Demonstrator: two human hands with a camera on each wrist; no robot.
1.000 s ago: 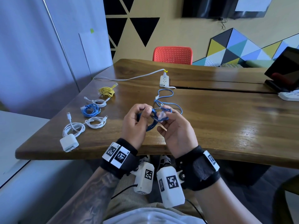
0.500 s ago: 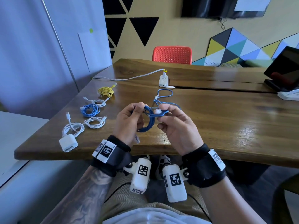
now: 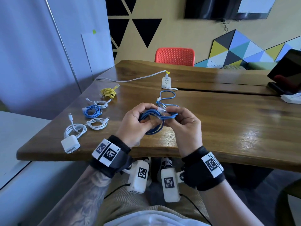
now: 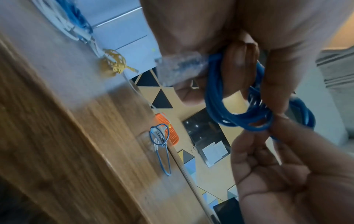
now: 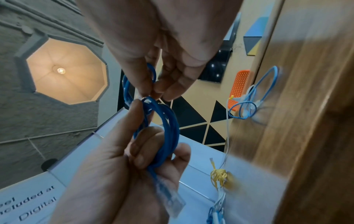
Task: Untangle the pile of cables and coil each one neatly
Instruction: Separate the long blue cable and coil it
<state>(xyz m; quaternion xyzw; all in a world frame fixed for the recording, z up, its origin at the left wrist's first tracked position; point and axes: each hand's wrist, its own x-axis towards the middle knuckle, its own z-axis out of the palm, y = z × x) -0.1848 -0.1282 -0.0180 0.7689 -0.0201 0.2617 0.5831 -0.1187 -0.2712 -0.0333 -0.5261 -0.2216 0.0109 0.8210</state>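
A dark blue cable (image 3: 154,130), wound into a small coil, hangs between both hands above the table's near edge. My left hand (image 3: 146,121) grips one side of the coil (image 4: 216,97) with curled fingers, and a clear plug (image 4: 180,68) sticks out beside its thumb. My right hand (image 3: 168,115) pinches the other side of the coil (image 5: 168,133) between thumb and fingertips (image 5: 153,91). A second clear plug (image 3: 162,109) shows on top between the hands. A loose light blue cable (image 3: 167,98) lies on the table just beyond them.
Coiled cables lie in a row at the left: yellow (image 3: 108,92), white (image 3: 101,103), blue (image 3: 92,111), white (image 3: 96,123), and white with a charger (image 3: 70,144). A power strip (image 3: 166,81) sits mid-table, a red chair (image 3: 175,57) behind, a tablet (image 3: 288,74) far right.
Both hands kept hold of the dark blue coil and turned it. The coil now stretches sideways between them, with a clear plug on top.
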